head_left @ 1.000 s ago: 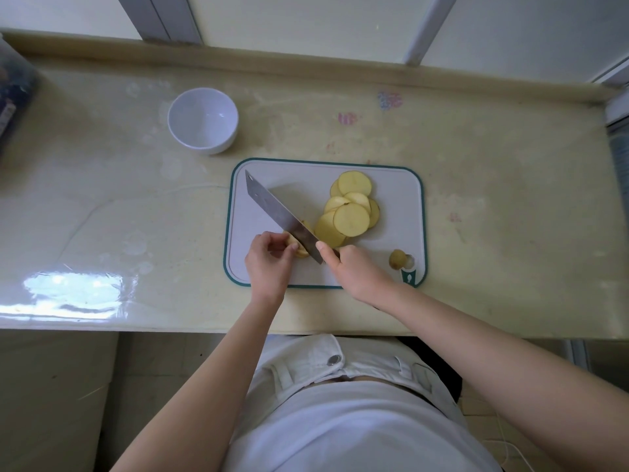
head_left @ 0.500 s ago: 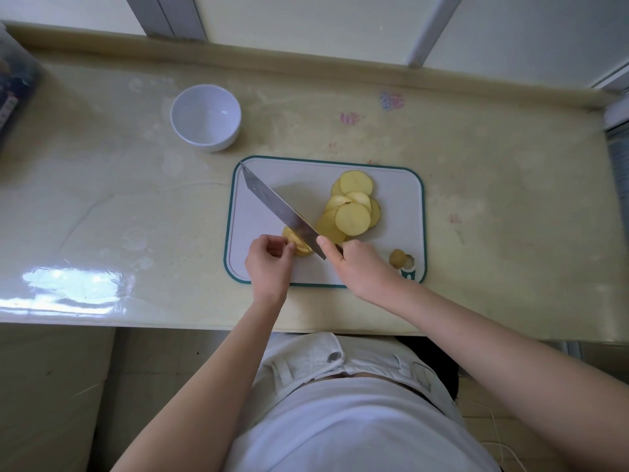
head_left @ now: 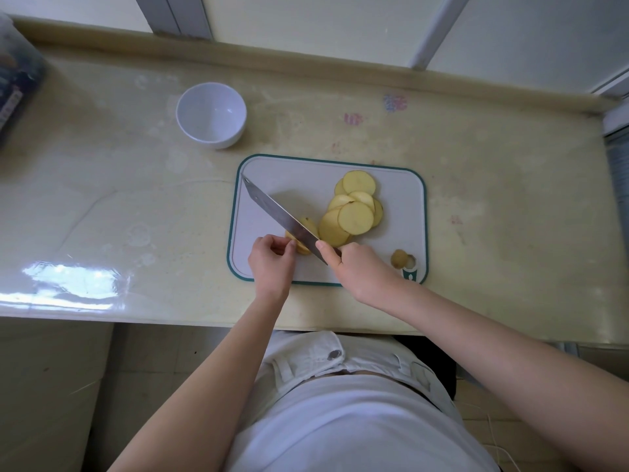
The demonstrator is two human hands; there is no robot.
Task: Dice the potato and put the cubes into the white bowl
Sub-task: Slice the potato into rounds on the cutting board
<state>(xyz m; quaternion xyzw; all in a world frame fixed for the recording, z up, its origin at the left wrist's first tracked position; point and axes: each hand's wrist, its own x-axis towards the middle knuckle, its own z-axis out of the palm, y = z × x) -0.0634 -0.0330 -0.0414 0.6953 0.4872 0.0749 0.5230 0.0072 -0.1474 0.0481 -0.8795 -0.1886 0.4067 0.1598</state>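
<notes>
A white cutting board (head_left: 272,172) with a green rim lies on the counter. Several round yellow potato slices (head_left: 354,212) lie overlapped on its middle. My right hand (head_left: 360,270) grips the handle of a long knife (head_left: 275,209), whose blade runs diagonally up-left and sits on the remaining potato piece (head_left: 304,245). My left hand (head_left: 270,260) pinches that piece from the left with curled fingers. An empty white bowl (head_left: 211,114) stands on the counter up-left of the board.
A small brown potato end (head_left: 399,258) lies at the board's lower right corner. A dark bag (head_left: 17,76) sits at the far left edge of the beige counter (head_left: 102,199). A raised ledge and window frames run along the back.
The knife blade has come down lower across the potato piece under my left hand. The slices and bowl have stayed in place.
</notes>
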